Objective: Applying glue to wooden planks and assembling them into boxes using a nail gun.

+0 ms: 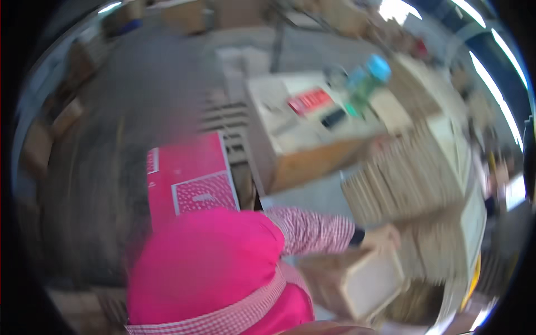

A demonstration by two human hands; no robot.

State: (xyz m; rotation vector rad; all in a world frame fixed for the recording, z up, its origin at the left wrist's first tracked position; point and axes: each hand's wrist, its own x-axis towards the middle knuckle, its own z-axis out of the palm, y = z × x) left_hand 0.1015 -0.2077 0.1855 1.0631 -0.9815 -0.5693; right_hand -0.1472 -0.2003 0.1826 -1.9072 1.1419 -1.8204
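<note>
From behind the pink apron [206, 262], an arm in a checked sleeve reaches to the right. It ends in a dark cuff and what looks like my left hand [382, 237]. This hand lies over the upper edge of a tilted light-brown cardboard carton [374, 285] with a pale end face. Its fingers look bent round that edge, though motion blurs them. My right hand does not show. Just beyond the apron stands a bright pink printed box [190, 167].
Tall stacks of flat brown cardboard [396, 173] rise at the right. A worktable [268, 100] farther back carries a red card [310, 101], a dark phone-like object [334, 118] and a blue-capped bottle [368, 78]. Slatted pallets [226, 117] lie beside it on the grey floor [100, 167].
</note>
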